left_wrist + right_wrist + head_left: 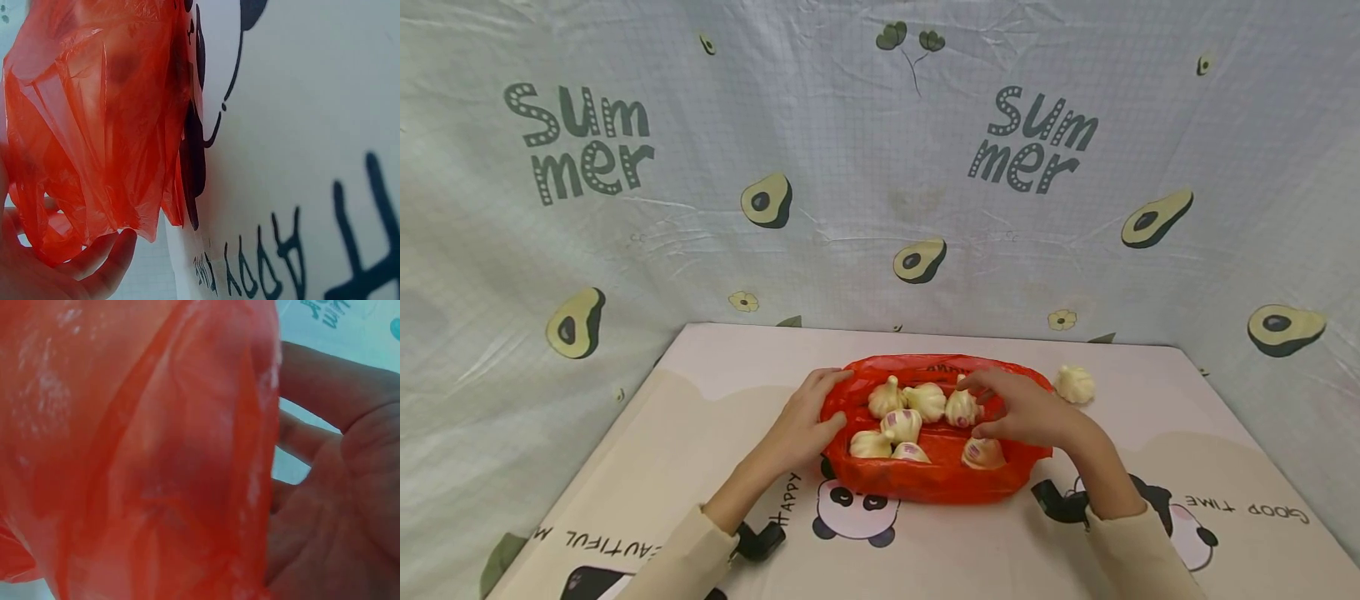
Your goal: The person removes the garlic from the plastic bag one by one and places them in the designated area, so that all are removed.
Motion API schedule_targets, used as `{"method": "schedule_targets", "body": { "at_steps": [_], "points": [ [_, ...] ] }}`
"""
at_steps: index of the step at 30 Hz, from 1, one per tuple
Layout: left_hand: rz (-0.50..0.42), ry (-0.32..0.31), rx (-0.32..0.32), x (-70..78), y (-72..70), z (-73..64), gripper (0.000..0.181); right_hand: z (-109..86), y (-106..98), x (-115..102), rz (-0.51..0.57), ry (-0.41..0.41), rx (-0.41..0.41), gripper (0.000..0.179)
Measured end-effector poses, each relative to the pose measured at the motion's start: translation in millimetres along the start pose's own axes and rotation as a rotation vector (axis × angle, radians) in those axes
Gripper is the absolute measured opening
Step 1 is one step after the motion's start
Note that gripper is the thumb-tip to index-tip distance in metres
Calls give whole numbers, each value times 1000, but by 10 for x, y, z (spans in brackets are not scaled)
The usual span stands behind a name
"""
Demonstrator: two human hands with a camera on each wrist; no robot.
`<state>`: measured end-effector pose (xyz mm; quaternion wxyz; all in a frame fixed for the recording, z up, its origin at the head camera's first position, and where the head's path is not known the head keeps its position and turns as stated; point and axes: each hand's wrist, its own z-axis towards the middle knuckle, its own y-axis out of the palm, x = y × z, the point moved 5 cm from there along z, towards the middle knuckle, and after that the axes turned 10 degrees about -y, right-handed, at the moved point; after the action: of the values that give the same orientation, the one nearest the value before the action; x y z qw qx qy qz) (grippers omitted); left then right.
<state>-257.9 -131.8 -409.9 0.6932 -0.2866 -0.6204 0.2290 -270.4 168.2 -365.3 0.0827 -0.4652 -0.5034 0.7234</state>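
Observation:
A red plastic bag lies on the table with its mouth spread wide, and several garlic bulbs sit inside. At its left rim my left hand holds the edge, thumb over the inner side; the left wrist view shows fingers curled about the red film. My right hand reaches over the right rim, thumb and fingers apart beside a garlic bulb. Below the thumb lies another bulb. In the right wrist view the bag hides the right fingertips.
One garlic bulb lies on the table outside the bag, behind my right hand. The tabletop has a printed panda pattern. A pale cloth with avocado prints hangs behind and at both sides. Black straps or mounts show near both wrists.

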Motion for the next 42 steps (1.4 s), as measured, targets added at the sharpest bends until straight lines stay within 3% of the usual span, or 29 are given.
{"method": "schedule_targets", "body": {
  "at_steps": [10, 15, 22, 35, 42],
  "points": [
    [-1, -6, 4, -13, -1, -4, 60, 17, 165, 1, 86, 85, -147, 49],
    [-1, -5, 7, -14, -7, -7, 60, 20, 204, -15, 51, 117, -174, 45],
    [3, -11, 5, -3, -15, -7, 60, 22, 252, -34, -2, 100, -220, 43],
    [7, -9, 1, 3, -13, 5, 59, 55, 280, 19, -47, 66, -201, 27],
    [10, -10, -1, -9, -10, 4, 59, 66, 224, 6, -35, -32, -143, 26]
  ]
}}
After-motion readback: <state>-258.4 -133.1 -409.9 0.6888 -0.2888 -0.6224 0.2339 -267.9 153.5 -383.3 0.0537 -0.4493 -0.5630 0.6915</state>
